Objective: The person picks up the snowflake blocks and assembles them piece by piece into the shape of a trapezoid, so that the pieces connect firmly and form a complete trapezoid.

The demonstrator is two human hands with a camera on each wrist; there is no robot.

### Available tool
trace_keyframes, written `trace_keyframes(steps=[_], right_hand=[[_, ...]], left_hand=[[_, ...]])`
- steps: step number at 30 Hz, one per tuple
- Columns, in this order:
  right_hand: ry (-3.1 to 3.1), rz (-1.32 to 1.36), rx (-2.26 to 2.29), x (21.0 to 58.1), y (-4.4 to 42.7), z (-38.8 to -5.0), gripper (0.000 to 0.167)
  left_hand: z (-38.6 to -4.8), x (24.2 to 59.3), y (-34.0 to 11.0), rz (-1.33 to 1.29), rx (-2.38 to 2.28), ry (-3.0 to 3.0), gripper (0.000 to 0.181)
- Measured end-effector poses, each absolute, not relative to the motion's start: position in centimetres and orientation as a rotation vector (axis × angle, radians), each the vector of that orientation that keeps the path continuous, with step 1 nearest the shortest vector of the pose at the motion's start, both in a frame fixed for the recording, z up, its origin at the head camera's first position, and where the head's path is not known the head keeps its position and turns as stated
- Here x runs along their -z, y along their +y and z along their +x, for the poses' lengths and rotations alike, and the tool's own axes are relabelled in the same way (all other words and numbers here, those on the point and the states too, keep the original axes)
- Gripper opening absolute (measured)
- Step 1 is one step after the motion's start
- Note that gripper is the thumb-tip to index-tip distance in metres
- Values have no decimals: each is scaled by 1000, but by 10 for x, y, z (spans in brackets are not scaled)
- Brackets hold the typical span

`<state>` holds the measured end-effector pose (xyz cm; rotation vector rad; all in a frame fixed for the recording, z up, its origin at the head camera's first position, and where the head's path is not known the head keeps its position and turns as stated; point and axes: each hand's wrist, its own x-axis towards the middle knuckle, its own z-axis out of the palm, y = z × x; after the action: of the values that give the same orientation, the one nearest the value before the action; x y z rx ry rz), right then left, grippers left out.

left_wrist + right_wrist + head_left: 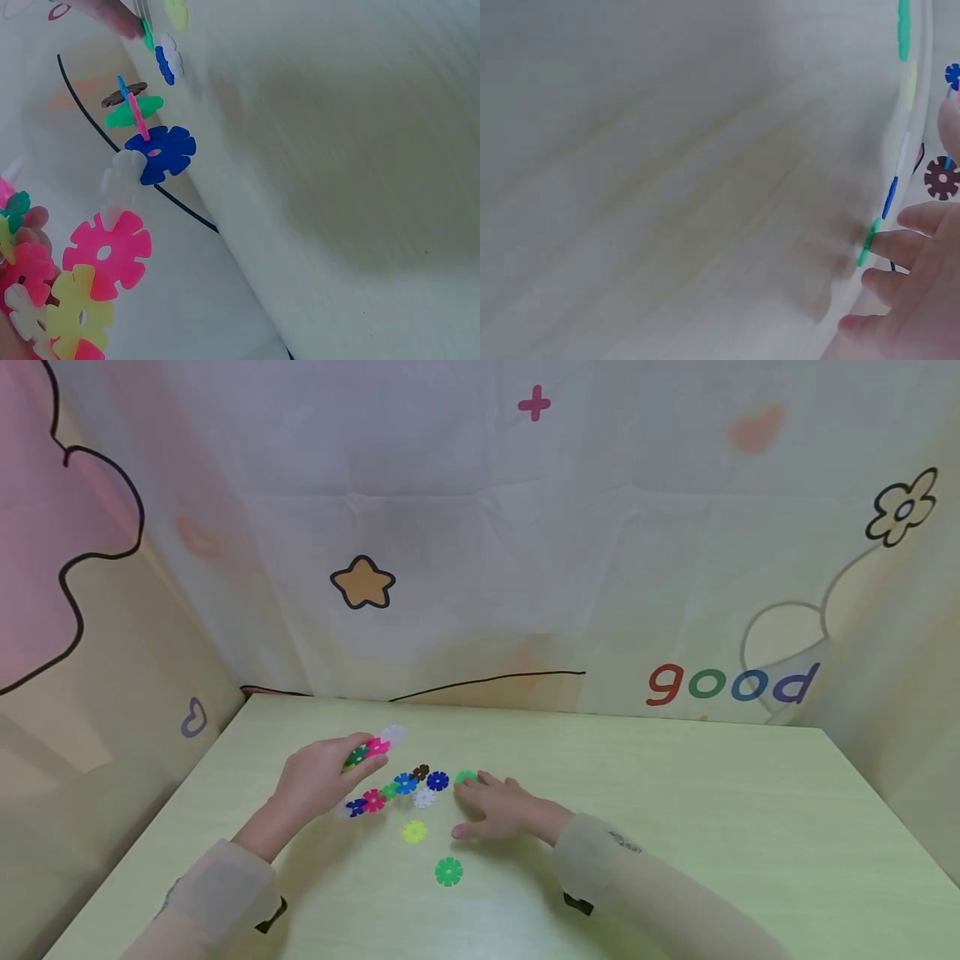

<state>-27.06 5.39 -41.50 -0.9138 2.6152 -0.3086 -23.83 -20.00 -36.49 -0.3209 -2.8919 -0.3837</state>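
Observation:
My left hand [318,777] grips a chain of snowflake discs [374,800], slotted together in pink, green, white, blue and other colors. One end of it shows above the thumb; the other hangs out under the hand toward the middle, ending in a brown disc [942,178]. In the left wrist view a pink disc [127,253] and a yellow disc [67,300] sit close to the fingers. With its fingers spread and nearly straight, my right hand [501,808] touches a light green disc [465,776] on the table.
Loose on the table [675,860] lie a dark blue disc [438,781], a white disc [423,797], a yellow-green disc [414,832] and, nearest me, a green disc [448,872]. A printed curtain [480,568] stands behind the table and along its sides.

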Motion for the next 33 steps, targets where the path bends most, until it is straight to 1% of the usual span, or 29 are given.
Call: trace_keyframes(steps=[8,12,16,19,26,33], right_hand=[[2566,-920,334,406,83,-258,69],[2547,-956,432,404,96,-258,59],[2543,-949,681,405,103,-264,47],[2571,-918,789,408,103,-269,42],[2657,-902,690,422,98,-279,34],[2706,-909,618,427,95,-283,27]], left_hand=[[-238,365,-196,-318,370,-2906,49],[-237,364,-194,-321,368,-2907,50],[-237,365,-192,-322,366,-2917,50],[-237,366,-191,-333,368,-2921,50],[-236,366,-187,-366,362,-2910,48],[-236,368,-187,-380,358,-2895,48]])
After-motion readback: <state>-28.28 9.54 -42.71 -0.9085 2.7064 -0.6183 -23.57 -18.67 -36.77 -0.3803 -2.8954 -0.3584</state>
